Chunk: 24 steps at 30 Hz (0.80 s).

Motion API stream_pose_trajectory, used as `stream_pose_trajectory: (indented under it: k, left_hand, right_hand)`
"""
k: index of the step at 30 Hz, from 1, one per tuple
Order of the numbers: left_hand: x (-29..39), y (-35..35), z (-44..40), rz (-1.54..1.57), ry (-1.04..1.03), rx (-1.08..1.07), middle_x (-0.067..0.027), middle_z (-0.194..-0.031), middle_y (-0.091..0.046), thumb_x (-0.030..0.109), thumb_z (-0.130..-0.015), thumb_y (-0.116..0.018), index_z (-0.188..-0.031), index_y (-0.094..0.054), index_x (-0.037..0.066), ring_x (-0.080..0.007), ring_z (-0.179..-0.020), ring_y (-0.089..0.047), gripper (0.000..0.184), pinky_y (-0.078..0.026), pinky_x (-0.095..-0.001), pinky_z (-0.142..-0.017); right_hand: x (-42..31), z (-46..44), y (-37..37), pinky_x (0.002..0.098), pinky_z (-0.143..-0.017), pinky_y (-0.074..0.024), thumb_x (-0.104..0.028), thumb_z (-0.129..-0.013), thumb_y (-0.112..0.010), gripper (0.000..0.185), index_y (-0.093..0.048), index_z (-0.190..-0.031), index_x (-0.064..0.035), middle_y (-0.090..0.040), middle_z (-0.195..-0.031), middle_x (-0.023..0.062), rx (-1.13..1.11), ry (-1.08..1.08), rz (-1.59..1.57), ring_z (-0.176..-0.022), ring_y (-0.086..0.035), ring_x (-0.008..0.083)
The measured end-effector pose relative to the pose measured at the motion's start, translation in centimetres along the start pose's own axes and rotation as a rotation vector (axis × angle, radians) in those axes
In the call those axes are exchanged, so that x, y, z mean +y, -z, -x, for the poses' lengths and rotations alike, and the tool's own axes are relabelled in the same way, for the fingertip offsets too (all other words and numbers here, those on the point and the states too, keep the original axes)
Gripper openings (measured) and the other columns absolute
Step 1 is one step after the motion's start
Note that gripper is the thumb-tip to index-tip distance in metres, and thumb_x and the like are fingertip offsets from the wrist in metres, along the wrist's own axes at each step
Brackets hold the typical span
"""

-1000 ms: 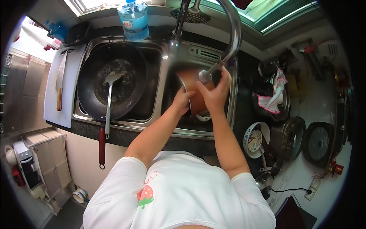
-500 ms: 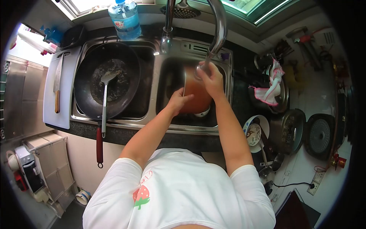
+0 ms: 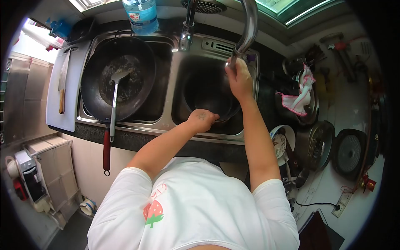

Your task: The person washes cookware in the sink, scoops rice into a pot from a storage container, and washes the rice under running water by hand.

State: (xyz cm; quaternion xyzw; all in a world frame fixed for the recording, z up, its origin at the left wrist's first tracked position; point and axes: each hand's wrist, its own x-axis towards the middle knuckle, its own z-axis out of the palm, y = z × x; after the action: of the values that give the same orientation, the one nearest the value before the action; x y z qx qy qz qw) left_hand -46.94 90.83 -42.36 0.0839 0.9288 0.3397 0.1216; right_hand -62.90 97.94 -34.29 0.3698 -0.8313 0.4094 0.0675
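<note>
In the right basin of the sink (image 3: 171,91) lies a dark round pot (image 3: 208,89), its inside facing up. My left hand (image 3: 202,120) is closed on the pot's near rim, the fingers partly hidden. Up at the basin's far right, my right hand (image 3: 241,81) grips the lower end of the curved metal faucet (image 3: 250,29). Left of these, a large wok (image 3: 93,89) rests over the left basin with its dark red handle toward me. A metal spatula (image 3: 114,100) lies in the wok.
A white cutting board (image 3: 56,100) with a knife (image 3: 62,89) lies far left. Behind the sink stand a blue liquid bottle (image 3: 142,18) and a second tap (image 3: 186,35). To the right are a pink-edged cloth (image 3: 302,93), bowls (image 3: 280,141) and a rice cooker (image 3: 316,146).
The pot has turned from its orange-brown outside to its dark inside. My left hand moved nearer me along it; my right hand moved up and right with the faucet end.
</note>
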Motion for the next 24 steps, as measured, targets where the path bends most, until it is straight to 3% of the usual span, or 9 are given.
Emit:
stream_pose_trajectory:
  k: [7,10,13,15,17,19,20,22,24]
  left_hand:
    - [-0.3,2.0,1.0,-0.197,-0.138,-0.103,-0.0092,-0.076,-0.064,0.012,-0.077,-0.056,-0.093,-0.060,0.012,-0.0287,-0.075,-0.063,0.017,-0.048,-0.0404,-0.062]
    - [-0.2,2.5,1.3,-0.134,-0.074,-0.094,-0.0091,-0.075,-0.064,0.012,-0.077,-0.056,-0.093,-0.060,0.012,-0.0288,-0.075,-0.063,0.016,-0.048,-0.0394,-0.063]
    - [0.4,2.8,1.2,-0.124,-0.093,-0.092,-0.0093,-0.074,-0.064,0.013,-0.078,-0.057,-0.092,-0.060,0.013,-0.0287,-0.074,-0.063,0.014,-0.049,-0.0389,-0.063]
    - [0.8,3.3,1.2,-0.187,-0.097,-0.145,-0.0096,-0.074,-0.064,0.013,-0.077,-0.057,-0.091,-0.060,0.012,-0.0284,-0.074,-0.063,0.014,-0.049,-0.0389,-0.062]
    - [0.9,3.5,1.5,-0.236,-0.125,-0.150,-0.0095,-0.074,-0.064,0.012,-0.076,-0.057,-0.089,-0.060,0.011,-0.0278,-0.074,-0.063,0.014,-0.049,-0.0386,-0.062]
    - [0.2,3.8,2.1,-0.277,-0.175,-0.104,-0.0091,-0.073,-0.064,0.011,-0.075,-0.056,-0.086,-0.060,0.010,-0.0270,-0.074,-0.064,0.012,-0.049,-0.0380,-0.063]
    - [-0.2,3.9,2.2,-0.303,-0.188,-0.103,-0.0086,-0.073,-0.064,0.011,-0.075,-0.056,-0.084,-0.060,0.010,-0.0266,-0.073,-0.064,0.010,-0.049,-0.0376,-0.064]
    - [-0.7,4.1,2.3,-0.356,-0.212,-0.099,-0.0076,-0.074,-0.065,0.011,-0.074,-0.055,-0.080,-0.060,0.010,-0.0259,-0.071,-0.064,0.008,-0.048,-0.0367,-0.065]
    - [-0.7,4.5,2.1,-0.425,-0.224,-0.089,-0.0054,-0.074,-0.065,0.012,-0.075,-0.055,-0.078,-0.060,0.011,-0.0240,-0.071,-0.064,0.006,-0.047,-0.0343,-0.068]
  right_hand:
    - [-1.5,2.1,0.0,0.0310,-0.068,-0.0472,-0.014,-0.083,-0.061,0.020,-0.055,-0.101,-0.0067,-0.059,-0.087,0.0073,-0.292,-0.308,-0.458,-0.076,-0.060,0.0206]
    - [-0.8,1.0,1.4,0.0325,-0.070,-0.0483,-0.013,-0.083,-0.061,0.021,-0.056,-0.102,-0.0065,-0.059,-0.088,0.0093,-0.136,-0.180,-0.109,-0.081,-0.062,0.0223]
    - [1.1,0.2,-1.8,0.0319,-0.072,-0.0477,-0.013,-0.083,-0.061,0.020,-0.055,-0.102,-0.0068,-0.058,-0.088,0.0088,-0.052,-0.125,-0.272,-0.081,-0.061,0.0214]
    - [-1.1,0.8,-2.2,0.0304,-0.073,-0.0470,-0.013,-0.083,-0.061,0.024,-0.052,-0.105,-0.0069,-0.059,-0.091,0.0087,-0.236,-0.191,-0.537,-0.080,-0.060,0.0203]
    - [-1.5,1.9,-1.3,0.0338,-0.079,-0.0452,-0.021,-0.081,-0.065,0.035,-0.051,-0.110,-0.0062,-0.058,-0.099,0.0106,-0.329,-0.288,-0.512,-0.090,-0.059,0.0236]
    - [-0.1,2.9,1.3,0.0368,-0.089,-0.0411,-0.031,-0.078,-0.067,0.053,-0.047,-0.119,-0.0048,-0.053,-0.115,0.0140,-0.217,0.083,0.003,-0.107,-0.053,0.0278]
    - [1.6,4.8,1.9,0.0388,-0.099,-0.0344,-0.040,-0.073,-0.070,0.071,-0.041,-0.127,-0.0033,-0.044,-0.130,0.0167,-0.162,0.002,0.230,-0.120,-0.044,0.0319]
    - [3.6,7.5,2.9,0.0368,-0.098,-0.0383,-0.040,-0.072,-0.071,0.079,-0.036,-0.132,-0.0023,-0.042,-0.132,0.0200,-0.139,-0.488,0.261,-0.119,-0.046,0.0316]
    - [6.3,10.4,2.4,0.0407,-0.091,-0.0445,-0.032,-0.074,-0.069,0.072,-0.036,-0.131,-0.0012,-0.047,-0.126,0.0215,-0.234,-0.953,-0.124,-0.111,-0.052,0.0334]
